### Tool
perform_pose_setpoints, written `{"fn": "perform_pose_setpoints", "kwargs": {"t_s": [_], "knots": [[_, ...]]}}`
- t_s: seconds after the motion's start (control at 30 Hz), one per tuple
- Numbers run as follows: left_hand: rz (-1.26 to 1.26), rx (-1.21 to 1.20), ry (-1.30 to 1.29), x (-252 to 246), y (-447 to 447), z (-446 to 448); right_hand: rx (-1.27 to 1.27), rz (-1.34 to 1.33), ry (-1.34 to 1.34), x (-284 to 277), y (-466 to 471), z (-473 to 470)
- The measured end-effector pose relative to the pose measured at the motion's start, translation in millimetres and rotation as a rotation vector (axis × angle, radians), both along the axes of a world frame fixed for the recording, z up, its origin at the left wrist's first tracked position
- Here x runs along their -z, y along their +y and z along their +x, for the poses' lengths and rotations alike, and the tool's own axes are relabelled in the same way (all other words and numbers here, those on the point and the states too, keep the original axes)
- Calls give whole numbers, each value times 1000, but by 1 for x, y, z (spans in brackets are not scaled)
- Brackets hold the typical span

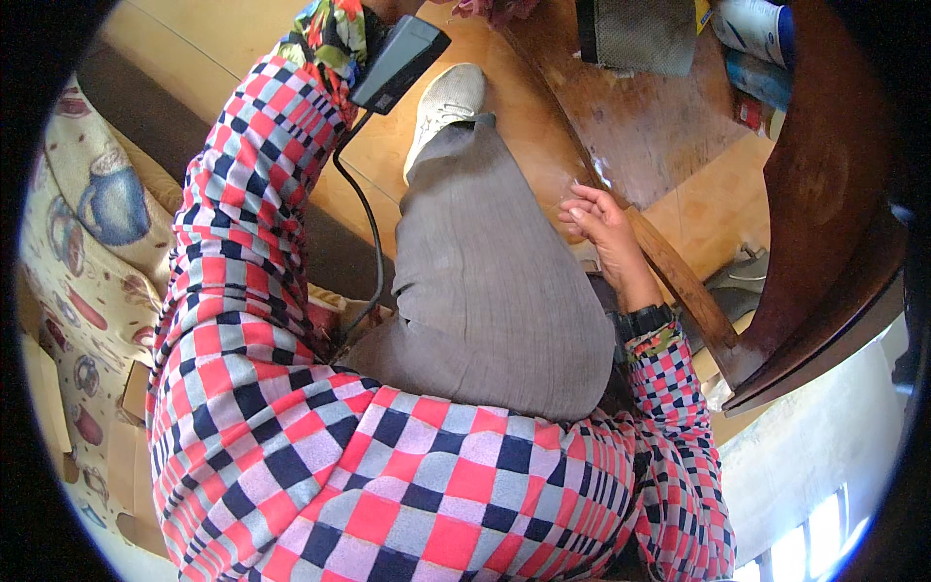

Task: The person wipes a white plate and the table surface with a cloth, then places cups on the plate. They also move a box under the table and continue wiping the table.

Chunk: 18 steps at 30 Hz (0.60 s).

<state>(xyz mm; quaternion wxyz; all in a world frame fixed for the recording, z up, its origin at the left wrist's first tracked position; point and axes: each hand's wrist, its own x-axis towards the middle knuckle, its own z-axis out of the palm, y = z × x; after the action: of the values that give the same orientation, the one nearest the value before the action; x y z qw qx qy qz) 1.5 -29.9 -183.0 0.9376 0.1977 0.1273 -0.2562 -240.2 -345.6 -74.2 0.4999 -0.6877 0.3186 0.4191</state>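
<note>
Only the wrist end of my left hand [396, 7] shows at the top edge; its fingers are out of view. A dark box-shaped device [400, 64] with a black cable sits at that wrist. Part of a pink, ruffled item [494, 9] lies to the right of it, and contact with the hand cannot be told. My right hand [600, 229], with a black band at the wrist, is right of my grey-trousered leg [494, 276]. Its fingers are loosely bent and slightly apart, with nothing seen in them. The hand is beside a wooden rail [680, 280].
A dark wooden furniture panel [822, 196] curves along the right. At the upper right are a grey mesh-textured item [644, 36], a white-and-blue container [753, 29] and a blue one [758, 78]. A cup-patterned cloth [109, 196] hangs at left, near cardboard [134, 465]. A dark shoe [738, 280] lies beyond the rail.
</note>
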Motion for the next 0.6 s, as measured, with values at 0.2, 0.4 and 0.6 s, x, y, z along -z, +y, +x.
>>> {"fn": "perform_pose_setpoints", "kwargs": {"t_s": [0.2, 0.4, 0.6], "knots": [[278, -117, -124, 1, 19, -3, 14, 19, -78, -2, -13, 4], [442, 70, -269, -18, 16, -6, -57, -2, -121, -14, -23, 4], [609, 43, -372, -6, -14, -10, -62, 24, -157, -19, -33, 4]]}}
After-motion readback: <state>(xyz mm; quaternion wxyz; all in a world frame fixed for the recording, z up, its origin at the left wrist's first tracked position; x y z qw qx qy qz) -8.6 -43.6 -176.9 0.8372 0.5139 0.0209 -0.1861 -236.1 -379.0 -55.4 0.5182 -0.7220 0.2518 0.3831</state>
